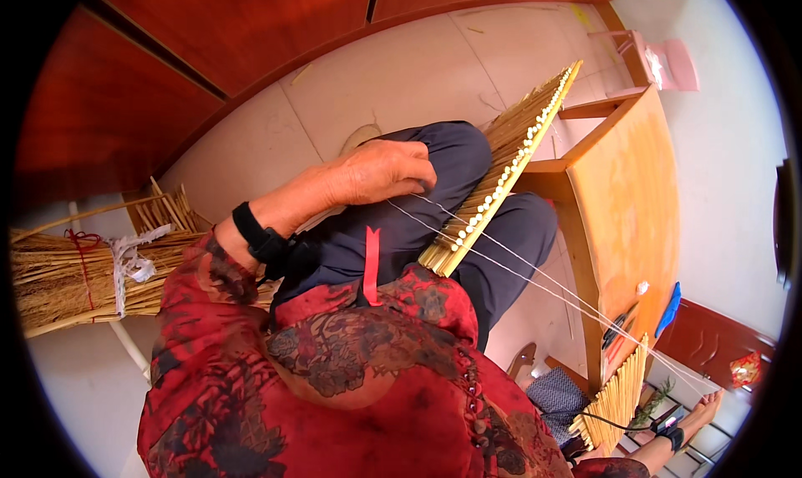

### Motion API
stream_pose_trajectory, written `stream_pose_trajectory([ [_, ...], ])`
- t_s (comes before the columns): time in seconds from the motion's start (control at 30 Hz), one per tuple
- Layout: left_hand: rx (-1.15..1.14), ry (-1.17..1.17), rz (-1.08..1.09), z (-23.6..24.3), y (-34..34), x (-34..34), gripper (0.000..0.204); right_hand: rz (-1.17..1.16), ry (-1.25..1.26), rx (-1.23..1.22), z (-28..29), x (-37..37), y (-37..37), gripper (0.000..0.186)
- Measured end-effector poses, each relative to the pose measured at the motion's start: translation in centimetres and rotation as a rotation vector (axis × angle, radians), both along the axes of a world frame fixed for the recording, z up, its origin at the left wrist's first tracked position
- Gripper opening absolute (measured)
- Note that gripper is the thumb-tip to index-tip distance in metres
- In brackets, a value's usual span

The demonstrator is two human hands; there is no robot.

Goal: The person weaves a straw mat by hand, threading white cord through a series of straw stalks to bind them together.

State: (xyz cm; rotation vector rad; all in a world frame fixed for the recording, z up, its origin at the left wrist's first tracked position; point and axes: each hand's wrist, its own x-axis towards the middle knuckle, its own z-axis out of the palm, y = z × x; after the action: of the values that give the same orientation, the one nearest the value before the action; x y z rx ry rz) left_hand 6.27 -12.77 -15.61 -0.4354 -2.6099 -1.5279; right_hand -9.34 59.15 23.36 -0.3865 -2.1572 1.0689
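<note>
My left hand, fingers curled into a pinch, holds white strings above my dark-trousered left thigh. The strings stretch down to the right toward my right hand, which is raised at the far lower right with its fingers closed on them. A long row of bundled straw stalks, with pale cut ends along a yellow strip, rests slanted between my legs, its lower end at my waist. A red ribbon hangs over my left thigh.
A wooden table at right bears dark tools and a blue item. A second straw row leans nearby, beside another person's patterned leg. Loose straw bundles lie left; a pink chair stands behind.
</note>
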Motion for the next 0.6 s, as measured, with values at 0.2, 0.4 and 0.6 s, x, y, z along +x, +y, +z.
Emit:
stream_pose_trajectory([
  [0.2, -0.131, -0.024, -0.112, 0.7, 0.7, 0.0, 0.013, 0.030, 0.019, -0.070, 0.6, -2.5, 7.5, 0.045],
  [0.4, -0.218, 0.002, -0.191, 0.7, 0.4, 0.0, 0.005, 0.017, -0.025, -0.092, 5.2, -3.9, 18.1, 0.042],
  [0.6, -0.250, 0.133, -0.056, -1.2, -0.6, 1.0, 0.006, 0.068, 0.054, -0.109, 0.5, -4.9, 14.9, 0.040],
])
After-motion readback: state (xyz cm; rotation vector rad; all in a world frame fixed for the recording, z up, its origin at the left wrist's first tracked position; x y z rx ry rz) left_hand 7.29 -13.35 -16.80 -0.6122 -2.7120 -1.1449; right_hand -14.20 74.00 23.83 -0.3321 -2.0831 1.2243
